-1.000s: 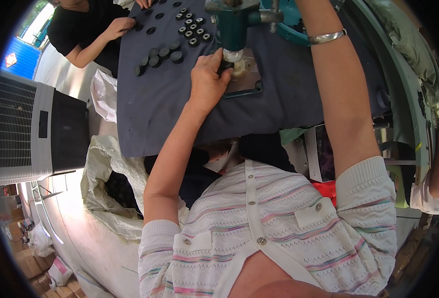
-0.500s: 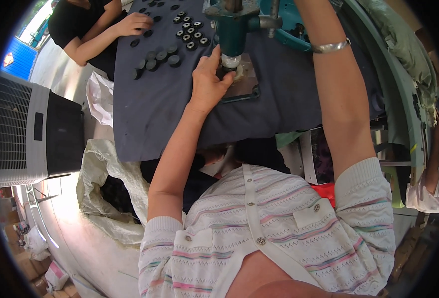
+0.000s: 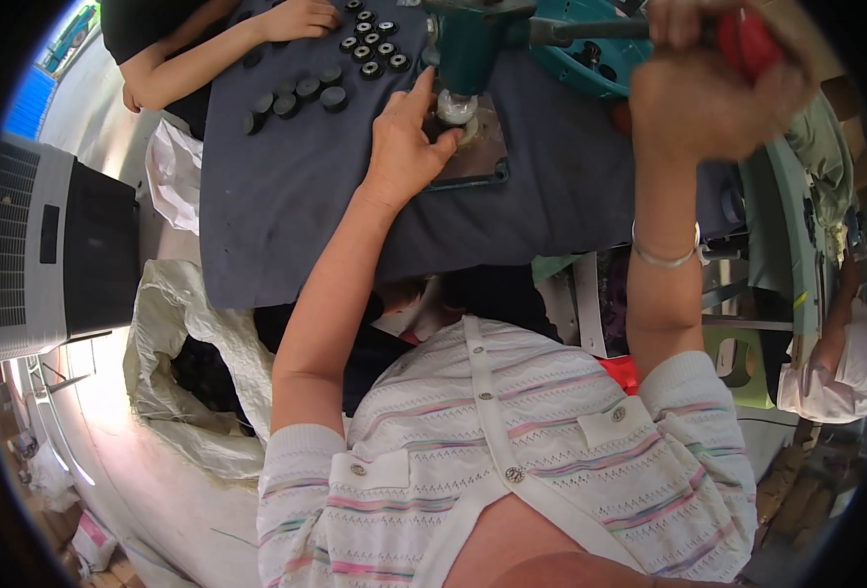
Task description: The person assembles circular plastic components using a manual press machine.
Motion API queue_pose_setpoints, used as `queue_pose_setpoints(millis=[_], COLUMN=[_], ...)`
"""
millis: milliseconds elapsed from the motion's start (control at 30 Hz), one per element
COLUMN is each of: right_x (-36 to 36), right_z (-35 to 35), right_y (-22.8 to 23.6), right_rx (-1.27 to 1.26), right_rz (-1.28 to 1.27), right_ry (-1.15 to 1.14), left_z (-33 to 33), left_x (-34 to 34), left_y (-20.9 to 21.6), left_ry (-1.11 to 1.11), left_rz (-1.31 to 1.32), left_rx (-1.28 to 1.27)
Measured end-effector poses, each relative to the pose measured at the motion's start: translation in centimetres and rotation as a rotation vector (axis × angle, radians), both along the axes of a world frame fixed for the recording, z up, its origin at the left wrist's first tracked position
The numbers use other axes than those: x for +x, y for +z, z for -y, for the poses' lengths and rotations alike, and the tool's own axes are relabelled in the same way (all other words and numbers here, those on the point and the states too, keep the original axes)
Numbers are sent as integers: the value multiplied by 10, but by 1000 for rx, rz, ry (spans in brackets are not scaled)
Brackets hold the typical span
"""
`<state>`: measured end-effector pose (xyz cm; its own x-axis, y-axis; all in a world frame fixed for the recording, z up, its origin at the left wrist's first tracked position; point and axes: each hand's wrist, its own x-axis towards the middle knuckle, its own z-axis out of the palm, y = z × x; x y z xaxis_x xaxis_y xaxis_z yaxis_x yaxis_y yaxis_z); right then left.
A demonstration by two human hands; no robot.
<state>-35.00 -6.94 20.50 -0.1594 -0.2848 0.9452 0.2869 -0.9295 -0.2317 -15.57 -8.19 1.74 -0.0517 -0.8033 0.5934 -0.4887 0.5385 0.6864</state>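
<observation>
My left hand [image 3: 404, 147] lies beside the ram of a teal hand press [image 3: 472, 44], its index finger stretched along the ram and its thumb apart, by the pale round fixture [image 3: 468, 130] on the metal base plate [image 3: 487, 162]. Any piece under the ram is mostly hidden. At the upper right my right hand [image 3: 698, 108], smeared by motion, is closed round the press lever [image 3: 600, 31] near its red knob [image 3: 749, 44]. Left of the press, several black round pieces with metal centres [image 3: 370, 51] and several plain black discs [image 3: 308, 88] lie on the grey cloth.
Behind the press stands a teal basin [image 3: 590, 69] with dark parts inside. Another person's hand [image 3: 304, 18] rests at the table's far left. A white woven sack [image 3: 173, 284] holding dark pieces stands below the table's left edge, near a grey-and-black air cooler [image 3: 36, 245].
My right hand has come down and nearer with the lever and its red knob. My left hand stays by the ram. The view has shifted, and the other person's hand is farther back.
</observation>
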Motion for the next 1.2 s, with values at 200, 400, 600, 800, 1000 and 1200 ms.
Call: queue_pose_setpoints(millis=[200,400,600,800,1000,1200], right_x=[-8,-19,-13,6,-22,-32], right_z=[-43,-61,-44,-21,-28,-68], right_y=[-71,-105,-34,5,-29,-121], right_rx=[-78,-67,-65,133,40,1], right_rz=[-172,-297,-346,-114,-324,-270], right_ry=[-70,-215,-221,26,263,-194], left_z=[-4,-2,-5,-2,1,0], left_x=[10,9,9,8,13,4], left_y=[-4,-5,-8,-7,-14,1], left_ry=[16,6,22,30,24,-22], left_rz=[-29,-57,-59,-44,-91,-70], left_rx=[58,50,63,98,105,50])
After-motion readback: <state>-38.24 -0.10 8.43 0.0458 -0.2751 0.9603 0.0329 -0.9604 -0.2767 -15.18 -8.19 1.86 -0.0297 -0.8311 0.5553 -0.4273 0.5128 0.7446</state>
